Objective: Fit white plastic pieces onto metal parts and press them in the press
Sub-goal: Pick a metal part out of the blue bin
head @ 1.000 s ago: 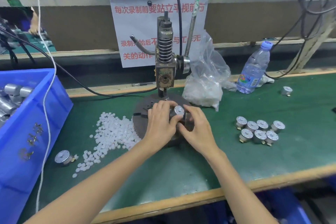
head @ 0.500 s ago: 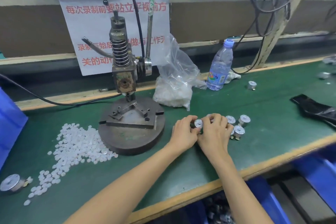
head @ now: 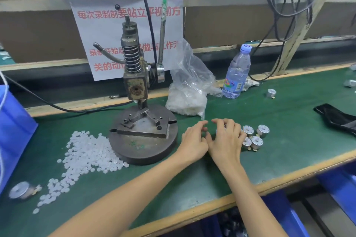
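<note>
Left hand (head: 194,141): low over the desk (head: 289,152), fingers loosely bent, tips close to the right thumb; nothing is seen in its hold.
Right hand (head: 226,138): pressed side by side with the left hand, fingers curled down over the left end of the parts cluster; I cannot tell whether it grips one.
Metal parts (head: 257,141): four show in a tight cluster with pale round faces upward, just to the right of the right hand; the nearest sit against its knuckles.
Stray metal part (head: 271,93): well beyond the right hand and to its right, near the bottle.
Second stray metal part (head: 20,189): far left of the left hand, near the front edge, blurred.
White plastic pieces (head: 86,152): a loose heap to the left of the left hand, on the far side of the press base and touching its left rim.
Press (head: 134,82): beyond and left of the left hand; its round base (head: 142,154) lies near that hand but apart from it.
Plastic bag (head: 186,100): holds more white pieces, just beyond both hands.
Bottle (head: 237,75): upright, beyond the right hand.
Black item (head: 337,117): well right of the cluster, at the frame edge.
Blue bin (head: 11,131): far left.
Front edge (head: 269,184): a wooden strip crossed by both forearms.
Room: green surface runs from the wrists to that strip, and from the cluster to the black item.
</note>
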